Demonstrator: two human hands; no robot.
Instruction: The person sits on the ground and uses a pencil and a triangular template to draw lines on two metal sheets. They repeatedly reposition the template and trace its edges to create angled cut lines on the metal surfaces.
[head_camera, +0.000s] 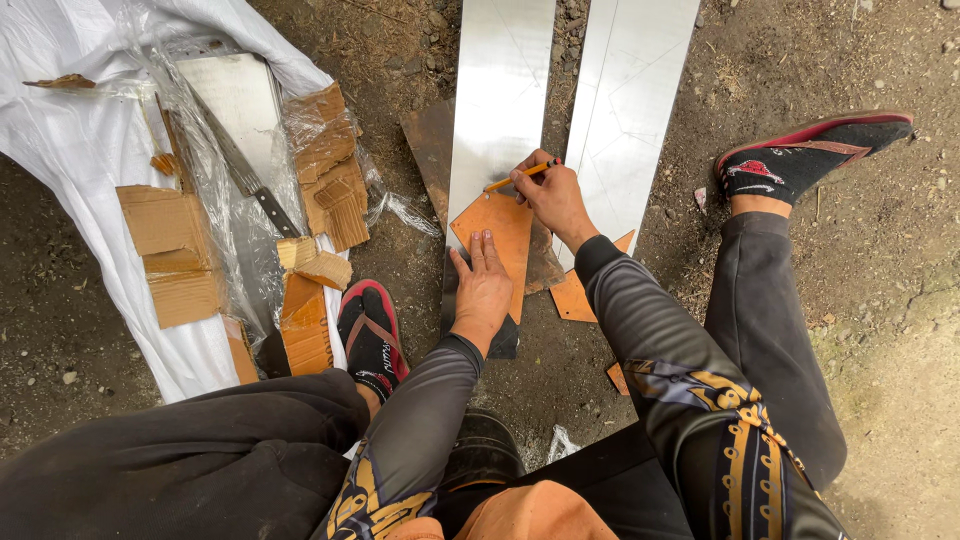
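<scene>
Cardboard template (497, 235) flat on metal strip (497, 110), on dirt ground. Pinned by left hand (482, 285), fingers spread flat; right hand (555, 195) pinching pencil (515, 177). Probably light, bendable, slippery on metal; best pressed mid-panel.

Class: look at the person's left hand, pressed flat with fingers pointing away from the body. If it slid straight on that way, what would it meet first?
The left hand lies on the orange template. Straight ahead it would probably meet the right hand holding the pencil.

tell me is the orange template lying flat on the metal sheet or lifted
Flat. The orange template lies on the metal sheet, pressed by the left hand; the right hand holds a pencil at its edge.
</scene>
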